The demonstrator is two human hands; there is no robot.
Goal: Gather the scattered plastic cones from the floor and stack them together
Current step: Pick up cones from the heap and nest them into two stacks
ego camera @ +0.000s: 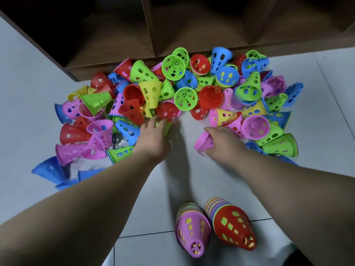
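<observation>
Head view. A loose pile of cones (172, 93), perforated plastic in red, green, blue, yellow and pink, lies on the pale tiled floor (317, 135) against the base of a dark wooden shelf unit (115, 45); the cones rest on their sides or mouth-up, many overlapping or partly nested. Both bare forearms reach forward from the lower edge toward the near margin of the pile. The left hand (151, 138) is extended palm-down, its fingers fairly straight and laid over a green cone (166, 128) at the pile's edge; motion blur prevents telling whether the fingers close on it. The right hand (224, 143) grips a pink cone (202, 142), with the thumb across the top and the fingers curled beneath the flared rim, the cone lying tilted just above or on the floor beside the right part of the pile. Nearer the camera, well apart from the pile, two finished columns of nested cones lie side by side, tips pointing toward the viewer: a pink-topped stack (193, 230) on the left and a red-topped stack (233, 227) on the right, each showing multicoloured rims behind its outer cone.
</observation>
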